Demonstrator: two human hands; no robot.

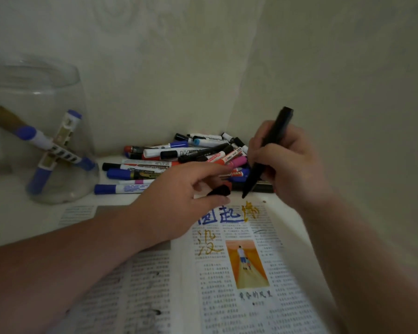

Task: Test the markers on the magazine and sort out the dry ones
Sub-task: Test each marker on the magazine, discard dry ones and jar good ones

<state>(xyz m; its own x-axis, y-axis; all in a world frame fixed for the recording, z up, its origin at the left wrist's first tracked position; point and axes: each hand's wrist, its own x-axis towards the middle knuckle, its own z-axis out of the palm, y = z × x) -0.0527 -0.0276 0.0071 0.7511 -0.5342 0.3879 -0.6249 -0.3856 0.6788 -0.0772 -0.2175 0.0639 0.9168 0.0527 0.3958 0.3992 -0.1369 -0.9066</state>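
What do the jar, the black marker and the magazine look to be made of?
The jar looks like clear, glossy glass or plastic: markers show through its wall. The black marker seems matte plastic, smooth-bodied. The magazine is thin printed paper with ink scribbles.

The white table [19, 213] holds a glass jar [46, 97] on the left, a pile of markers [179, 155] far back, and an open magazine [251, 297] near.
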